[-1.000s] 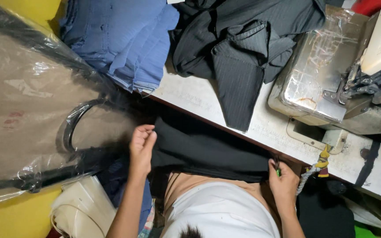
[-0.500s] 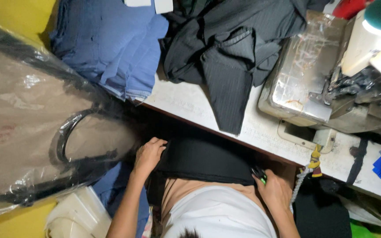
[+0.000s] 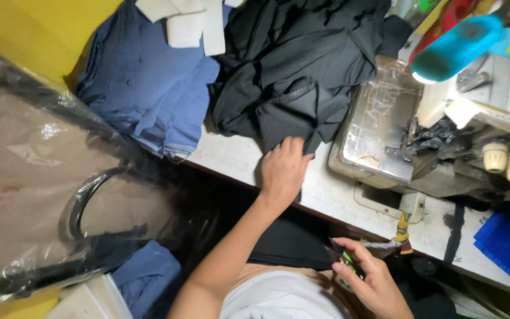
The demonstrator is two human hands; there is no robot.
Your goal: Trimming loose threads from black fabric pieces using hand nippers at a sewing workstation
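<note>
The left hand (image 3: 283, 171) reaches far across the bench (image 3: 332, 192) to the near edge of the black cloth (image 3: 293, 77). Its fingers (image 3: 290, 146) lie close together and bent over the hanging corner of that cloth, touching it; whether they pinch the fabric or only press on it cannot be told. The palm rests on the white bench top just near of the cloth.

The right hand (image 3: 370, 277) is held close to the body, near of the bench edge and well apart from the left hand. Its fingers (image 3: 349, 251) curl loosely round a small dark snipper (image 3: 340, 257) with a green part, the thumb laid along it, the tip pointing left.

The black cloth lies in a crumpled heap on the far middle of the bench, touching the left hand's fingertips at its near corner and running right up against the sewing machine (image 3: 444, 136). Left of it lies a blue pile (image 3: 149, 82) of folded fabric, its near edge hanging over the bench. White pieces (image 3: 187, 23) lie on top of the blue pile at the far edge. A teal lamp (image 3: 458, 50) sits above the machine at far right. A blue sheet (image 3: 506, 248) lies on the bench at the right, near of the machine.

At left, off the bench, a clear plastic bag (image 3: 36, 183) holds tan fabric, with a dark hoop handle lying across it.
</note>
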